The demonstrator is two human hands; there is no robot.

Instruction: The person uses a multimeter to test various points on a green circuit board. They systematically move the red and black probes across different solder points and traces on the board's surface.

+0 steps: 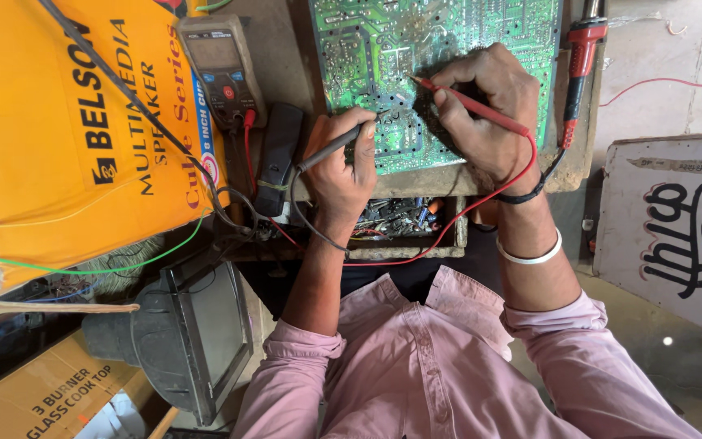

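1. A green circuit board (pixel 416 57) is laid solder side up on the table (pixel 286 57), toward its far edge, with the board's near edge close to the table's near edge.
2. A black probe (pixel 336 146) is held in the left hand (pixel 339 175); the fingers are closed around its shaft like a pen, and its tip is set on the board near the board's near left corner.
3. A red probe (pixel 473 106) is held in the right hand (pixel 489 114); the fingers are pinched shut on it, and its tip is pressed onto the board just right of the black tip.
4. A red lead (pixel 481 203) is run from the red probe around the right wrist and down across the near edge of the table; a black lead (pixel 306 219) is looped from the black probe below the left wrist.
5. A white bangle (pixel 530 256) and a dark band are worn on the right forearm; pink shirt sleeves (pixel 302 358) are rolled up on both arms.
6. A shallow tray of small electronic parts (pixel 404 219) is seen under the near edge of the table, between the two wrists.
7. A grey multimeter (pixel 221 69) is laid at the left edge of the table, with a black remote-like block (pixel 278 150) just beside it.
8. A soldering iron with a red handle (pixel 582 49) is placed along the right edge of the table.
9. A yellow cardboard box (pixel 67 138) is stood left of the table, and an old grey picture tube set (pixel 197 333) is seen below it.
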